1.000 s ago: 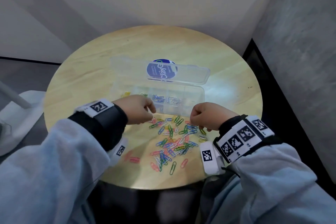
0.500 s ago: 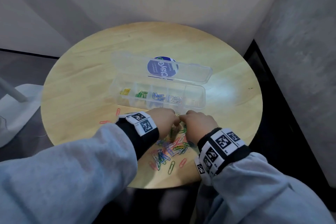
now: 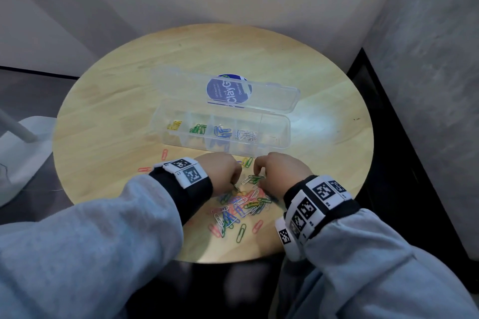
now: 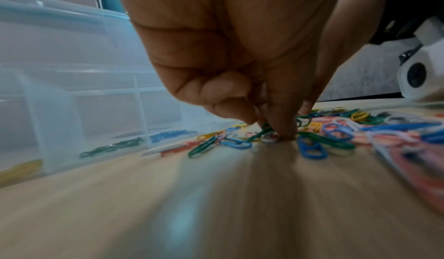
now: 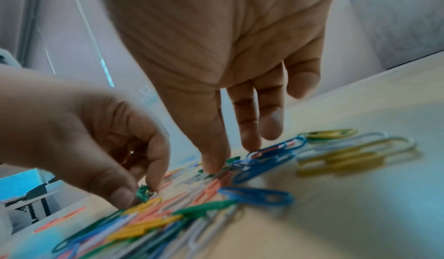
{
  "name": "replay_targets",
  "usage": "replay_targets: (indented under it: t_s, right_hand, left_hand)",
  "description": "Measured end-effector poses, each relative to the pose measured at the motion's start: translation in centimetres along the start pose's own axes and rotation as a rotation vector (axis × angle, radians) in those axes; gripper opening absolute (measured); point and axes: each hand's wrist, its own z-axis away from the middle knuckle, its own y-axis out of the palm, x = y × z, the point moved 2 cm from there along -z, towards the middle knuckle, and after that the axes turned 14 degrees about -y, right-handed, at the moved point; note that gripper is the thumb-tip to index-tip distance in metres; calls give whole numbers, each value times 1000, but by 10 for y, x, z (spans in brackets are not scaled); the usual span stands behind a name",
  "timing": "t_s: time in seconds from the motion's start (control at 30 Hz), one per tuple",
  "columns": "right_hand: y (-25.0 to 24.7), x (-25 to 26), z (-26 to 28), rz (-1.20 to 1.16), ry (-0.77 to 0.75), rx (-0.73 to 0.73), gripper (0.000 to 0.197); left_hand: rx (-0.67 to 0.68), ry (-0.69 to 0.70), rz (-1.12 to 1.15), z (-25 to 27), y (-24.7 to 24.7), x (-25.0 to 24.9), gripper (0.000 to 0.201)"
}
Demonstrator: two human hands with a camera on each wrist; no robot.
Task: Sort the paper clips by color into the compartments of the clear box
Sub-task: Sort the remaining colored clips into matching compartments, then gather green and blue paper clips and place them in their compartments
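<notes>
The clear box (image 3: 280,146) lies open mid-table, its lid (image 3: 285,100) folded back. From the left, its compartments hold yellow (image 3: 174,125), green (image 3: 198,128), blue (image 3: 222,131) and white clips (image 3: 246,135). A mixed pile of paper clips (image 3: 241,208) lies near the front edge. My left hand (image 3: 237,184) reaches down into the pile and pinches a green clip (image 5: 143,193) between thumb and finger. My right hand (image 5: 230,158) hovers beside it, fingers fairly straight, with the thumb tip touching clips at the pile's far end.
The round wooden table (image 3: 108,111) ends just below the pile. Stray pink clips (image 3: 164,154) lie left of my left wrist. A white stand base (image 3: 23,153) sits off the table's left side. Walls close in behind and on the right.
A second ago my hands were apart, close to the box front. They have come together over the pile, and the left fingers have dropped onto a green clip.
</notes>
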Motion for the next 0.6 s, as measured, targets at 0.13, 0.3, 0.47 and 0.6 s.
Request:
replay_targets:
  t_s: [0.13,0.3,0.47,0.6]
  right_hand:
    - [0,2,-2,-12,-29,10,16]
    - [2,6,-8,-91,-22,34,7]
    - [0,9,-8,-155,-24,56,5]
    - [0,7,-7,-133,-21,56,16]
  left_hand:
    - [-7,-40,142,4,0,9,5]
    - [34,-73,411,12,-6,23,11]
    - [173,-167,910,24,-12,38,20]
    - [271,-277,1349,33,-19,46,24]
